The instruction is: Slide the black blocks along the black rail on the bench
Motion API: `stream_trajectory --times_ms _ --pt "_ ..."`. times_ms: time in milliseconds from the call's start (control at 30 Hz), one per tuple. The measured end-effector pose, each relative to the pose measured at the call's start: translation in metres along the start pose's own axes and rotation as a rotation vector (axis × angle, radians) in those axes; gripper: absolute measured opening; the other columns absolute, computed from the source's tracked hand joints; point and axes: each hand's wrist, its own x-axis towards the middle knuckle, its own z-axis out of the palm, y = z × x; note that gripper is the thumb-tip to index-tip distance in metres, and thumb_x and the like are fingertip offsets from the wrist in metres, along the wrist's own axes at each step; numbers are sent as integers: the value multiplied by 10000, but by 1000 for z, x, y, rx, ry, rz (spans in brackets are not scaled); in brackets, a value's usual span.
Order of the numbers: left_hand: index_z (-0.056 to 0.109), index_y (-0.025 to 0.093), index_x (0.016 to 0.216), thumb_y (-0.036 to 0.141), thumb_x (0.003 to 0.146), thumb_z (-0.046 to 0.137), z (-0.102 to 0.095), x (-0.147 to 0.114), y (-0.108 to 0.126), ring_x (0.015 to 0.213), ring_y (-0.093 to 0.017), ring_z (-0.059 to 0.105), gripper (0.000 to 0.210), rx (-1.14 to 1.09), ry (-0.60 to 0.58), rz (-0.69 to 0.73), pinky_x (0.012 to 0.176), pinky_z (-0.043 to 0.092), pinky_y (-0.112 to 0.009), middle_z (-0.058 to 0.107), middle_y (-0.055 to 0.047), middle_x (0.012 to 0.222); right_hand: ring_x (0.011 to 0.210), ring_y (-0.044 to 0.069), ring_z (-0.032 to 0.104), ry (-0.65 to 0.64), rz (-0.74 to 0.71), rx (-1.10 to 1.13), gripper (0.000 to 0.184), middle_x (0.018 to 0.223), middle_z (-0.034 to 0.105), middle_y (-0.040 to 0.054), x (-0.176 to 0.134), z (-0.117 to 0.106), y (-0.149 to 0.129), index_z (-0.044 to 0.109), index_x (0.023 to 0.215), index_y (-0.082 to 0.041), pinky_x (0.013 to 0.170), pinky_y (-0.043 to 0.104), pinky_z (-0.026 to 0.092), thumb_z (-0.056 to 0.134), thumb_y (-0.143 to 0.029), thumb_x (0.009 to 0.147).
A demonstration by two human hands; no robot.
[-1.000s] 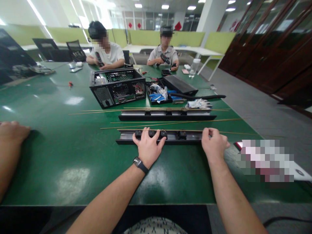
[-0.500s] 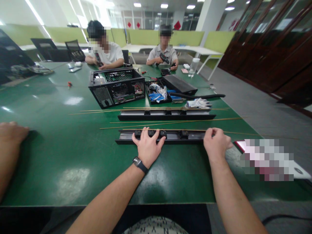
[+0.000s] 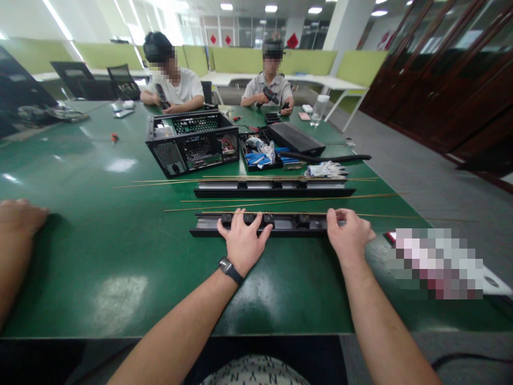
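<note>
In front of me on the table lies a long black rail (image 3: 286,232) with a pale channel and several black blocks. My left hand (image 3: 245,243), fingers spread, rests across the rail and touches the blocks at its left half. One black block (image 3: 302,221) sits apart, between my two hands. At the rail's right end, my right hand (image 3: 348,230) pinches a thin brass rod (image 3: 401,216). The rod sticks out to the right past the table edge and runs left along the rail's far side. Where its left tip meets the blocks cannot be made out.
Behind lies a second black rail (image 3: 276,192) among loose brass rods (image 3: 224,206). Farther back stand an open computer case (image 3: 192,144), a tray with gloves (image 3: 260,155) and a black box (image 3: 296,138). Two people sit opposite; another person's forearm (image 3: 18,230) rests at left.
My right hand has moved left along the rail, and the brass rod's right end has shifted left with it. My left hand stays in place.
</note>
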Motion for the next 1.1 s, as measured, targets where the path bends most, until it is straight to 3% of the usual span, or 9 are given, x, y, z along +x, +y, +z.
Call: stream_trajectory --times_ms 567,1100 --pt "725 365 1309 579 993 570 -1 0 0 1448 -358 478 412 5 -8 -2 1176 174 -716 604 -188 1469 1100 329 531 -29 -74 -1 560 1064 720 94 -10 4 -5 676 1117 -225 993 475 279 656 -702 823" --pt "722 362 1324 580 994 562 -2 0 1 1446 -369 475 427 8 -22 -3 1175 176 -717 604 -191 1471 1106 355 513 -59 -86 -11 648 1091 693 137 -10 4 -4 656 1156 -210 995 508 305 625 -763 819"
